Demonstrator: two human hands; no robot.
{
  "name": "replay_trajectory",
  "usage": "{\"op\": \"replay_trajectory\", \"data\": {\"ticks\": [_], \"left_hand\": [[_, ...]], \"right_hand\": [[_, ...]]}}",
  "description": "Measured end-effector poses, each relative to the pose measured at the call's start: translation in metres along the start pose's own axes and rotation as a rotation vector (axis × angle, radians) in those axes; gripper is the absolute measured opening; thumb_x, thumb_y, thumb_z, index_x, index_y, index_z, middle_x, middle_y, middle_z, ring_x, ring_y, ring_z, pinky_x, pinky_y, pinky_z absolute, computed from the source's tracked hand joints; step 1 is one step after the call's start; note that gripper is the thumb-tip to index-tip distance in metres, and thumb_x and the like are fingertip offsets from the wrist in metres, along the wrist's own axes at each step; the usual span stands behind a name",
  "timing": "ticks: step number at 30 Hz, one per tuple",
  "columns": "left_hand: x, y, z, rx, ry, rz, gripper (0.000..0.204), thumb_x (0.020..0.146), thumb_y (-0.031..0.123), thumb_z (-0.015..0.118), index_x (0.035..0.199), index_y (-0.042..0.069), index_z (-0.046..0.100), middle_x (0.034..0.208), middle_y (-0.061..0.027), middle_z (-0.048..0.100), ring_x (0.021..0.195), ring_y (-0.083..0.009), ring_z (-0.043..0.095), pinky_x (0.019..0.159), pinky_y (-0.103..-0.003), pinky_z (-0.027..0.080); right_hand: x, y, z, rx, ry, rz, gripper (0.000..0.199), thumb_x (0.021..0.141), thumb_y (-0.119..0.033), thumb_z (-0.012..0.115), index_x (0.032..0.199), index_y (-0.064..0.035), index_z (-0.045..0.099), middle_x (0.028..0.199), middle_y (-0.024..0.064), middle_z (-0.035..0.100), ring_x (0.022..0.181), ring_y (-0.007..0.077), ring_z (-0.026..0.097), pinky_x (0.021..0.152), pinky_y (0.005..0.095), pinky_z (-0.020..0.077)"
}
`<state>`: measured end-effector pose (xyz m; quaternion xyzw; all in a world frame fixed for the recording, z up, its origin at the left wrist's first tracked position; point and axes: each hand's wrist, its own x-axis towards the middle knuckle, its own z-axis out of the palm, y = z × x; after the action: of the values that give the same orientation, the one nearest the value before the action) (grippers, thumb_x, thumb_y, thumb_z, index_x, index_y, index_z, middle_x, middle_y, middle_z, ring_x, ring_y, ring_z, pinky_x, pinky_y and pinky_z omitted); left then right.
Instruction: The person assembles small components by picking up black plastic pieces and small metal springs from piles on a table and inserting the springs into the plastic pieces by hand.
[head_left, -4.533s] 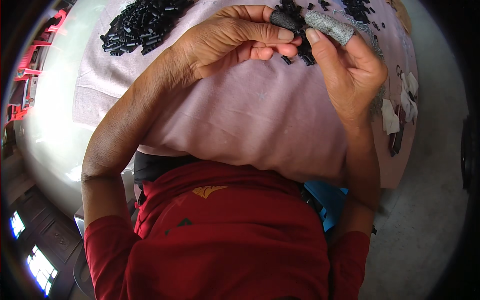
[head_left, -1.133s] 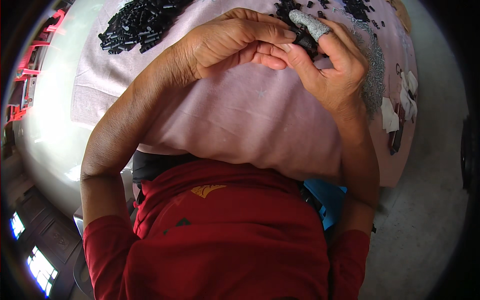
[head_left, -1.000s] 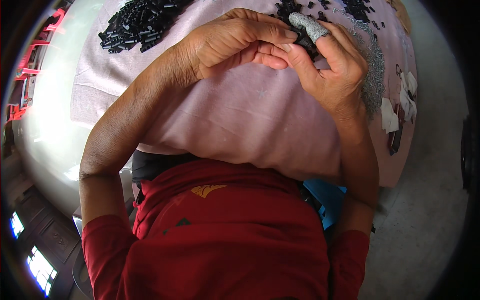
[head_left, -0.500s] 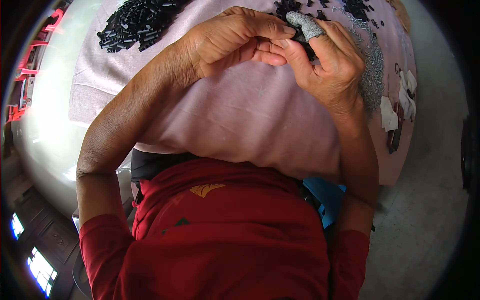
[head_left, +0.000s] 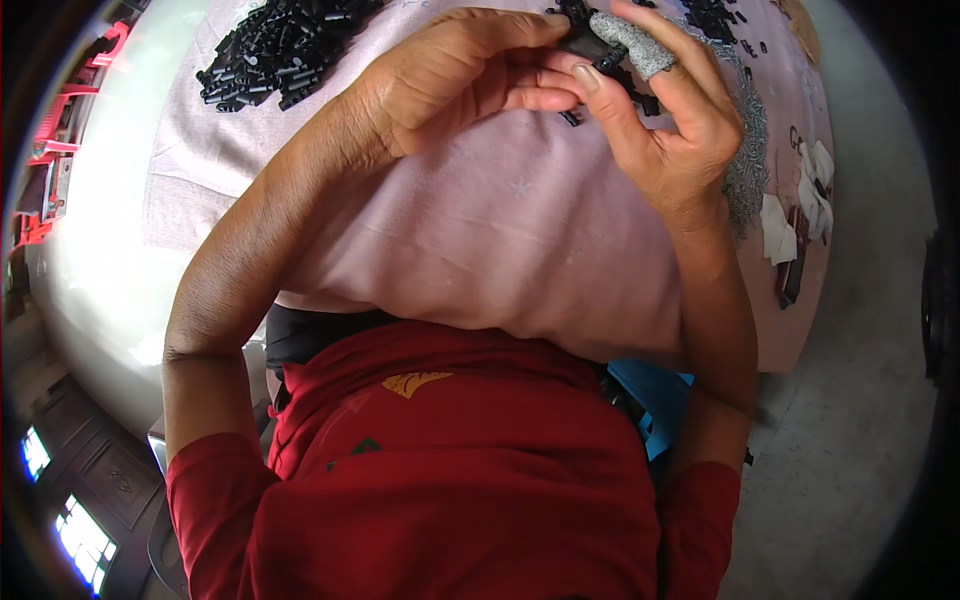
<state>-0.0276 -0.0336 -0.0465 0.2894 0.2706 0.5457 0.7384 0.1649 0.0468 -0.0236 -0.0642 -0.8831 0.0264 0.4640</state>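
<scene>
My left hand (head_left: 455, 80) is closed in a pinch, its thumb and fingers on a dark, flat-looking black plastic part (head_left: 588, 43). Facing it, my right hand (head_left: 675, 120) has its thumb and index finger around a small black cylindrical piece (head_left: 609, 60) that lies against that part; whether the two are joined cannot be made out. A grey speckled finger cover (head_left: 632, 42) wraps the right index finger. Beneath the right hand more black pieces (head_left: 645, 100) show, partly hidden by the fingers. One loose black piece (head_left: 570, 118) lies just below the left fingertips.
A large heap of black plastic pieces (head_left: 280, 55) sits at the far left on the pink cloth (head_left: 480, 220). Several small silver metal pieces (head_left: 748, 150) are spread right of my right hand. Farther right are white cloth scraps (head_left: 816, 185) and a dark-handled tool (head_left: 791, 275).
My hands have shifted slightly up, and the right thumb and index finger have spread farther apart. More of the black part shows between them. The loose piece below the left fingertips is now visible.
</scene>
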Motion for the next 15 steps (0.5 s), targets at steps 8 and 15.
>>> {"op": "replay_trajectory", "data": {"ticks": [8,15], "left_hand": [[-0.008,-0.001,0.003,0.262,0.061,0.107,0.034,0.105,0.020,0.051,0.123,-0.008,0.060,0.113,-0.0180,0.069,0.101,-0.0221,0.070,0.091,-0.031,0.057],[-0.007,-0.004,0.015,0.430,0.129,0.100,0.024,0.096,0.023,0.070,0.107,0.001,0.074,0.093,-0.0053,0.073,0.085,-0.0106,0.068,0.077,-0.023,0.056]], "right_hand": [[-0.005,-0.002,0.000,0.019,-0.024,0.053,0.022,0.079,-0.002,0.078,0.099,0.0047,0.072,0.106,0.0137,0.073,0.090,0.0250,0.070,0.080,0.0325,0.0555],[-0.002,-0.005,0.001,0.011,-0.077,0.045,0.022,0.078,-0.002,0.074,0.099,0.0044,0.071,0.107,0.0154,0.071,0.089,0.0311,0.069,0.080,0.0375,0.0554]]}}
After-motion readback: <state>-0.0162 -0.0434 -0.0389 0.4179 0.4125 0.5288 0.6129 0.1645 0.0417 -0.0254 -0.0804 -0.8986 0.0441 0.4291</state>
